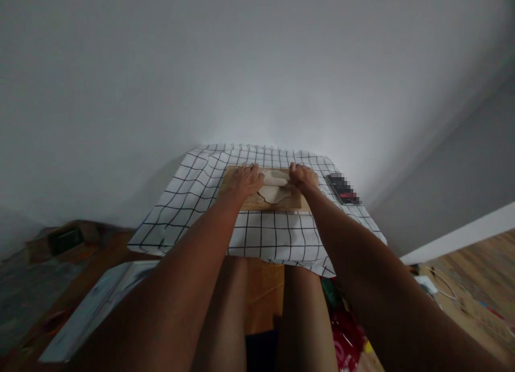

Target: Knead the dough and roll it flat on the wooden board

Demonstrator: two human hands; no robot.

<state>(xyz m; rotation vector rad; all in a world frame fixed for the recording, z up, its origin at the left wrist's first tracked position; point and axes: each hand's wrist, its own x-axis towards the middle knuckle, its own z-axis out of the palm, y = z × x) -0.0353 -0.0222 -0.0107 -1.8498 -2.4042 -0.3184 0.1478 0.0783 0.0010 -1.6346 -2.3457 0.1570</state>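
Observation:
A pale rolling pin (275, 180) lies crosswise over a flattened sheet of dough (274, 195) on a wooden board (253, 204). My left hand (247, 180) is on the pin's left end, fingers pointing away from me and thumb beside the pin. Around the right end, my right hand (302, 175) is closed with its fingers curled. Both hands hide the pin's ends. Part of the dough spreads toward me from under the pin, with an uneven edge.
A white cloth with a black grid (265, 235) covers the small table, which stands against a wall. At right lies a dark flat object (344, 189), partly blurred. Below are a wooden box (66, 240) at left and a red shiny package (346, 337) near my legs.

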